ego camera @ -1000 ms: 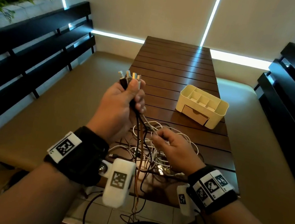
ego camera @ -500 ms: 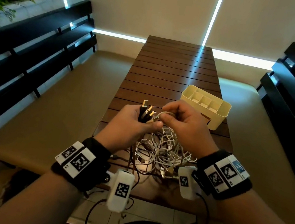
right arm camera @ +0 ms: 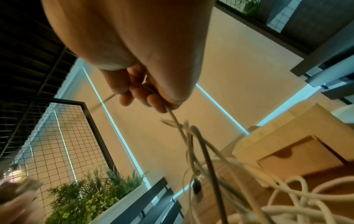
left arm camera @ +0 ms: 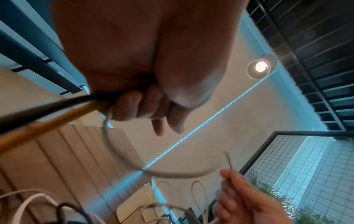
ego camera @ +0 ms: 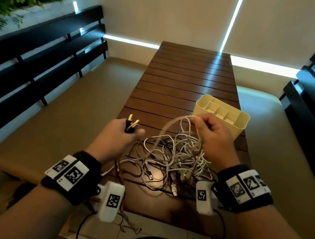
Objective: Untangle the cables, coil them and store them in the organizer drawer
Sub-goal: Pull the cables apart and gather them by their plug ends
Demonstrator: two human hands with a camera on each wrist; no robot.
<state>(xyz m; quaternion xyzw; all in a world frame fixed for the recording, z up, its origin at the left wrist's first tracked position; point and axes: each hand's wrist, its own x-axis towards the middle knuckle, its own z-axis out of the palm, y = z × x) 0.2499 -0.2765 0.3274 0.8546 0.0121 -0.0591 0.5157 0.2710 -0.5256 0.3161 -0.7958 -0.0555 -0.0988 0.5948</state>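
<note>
Both forearms bare; no sleeves visible. Left wrist: wide black band (ego camera: 72, 176) carrying white rectangular plates printed with black square fiducial markers. White rounded camera housing (ego camera: 111, 203) hangs on its inner side, one black marker on its face, attached by a black bracket. Right wrist: matching black band (ego camera: 245, 189), white plates with black markers, one plate with a blue-tinted marker. Second white camera housing (ego camera: 204, 198) on the inner side, marker on face. Thin black leads trail down from both housings. Dark garment at the lower frame edge.
</note>
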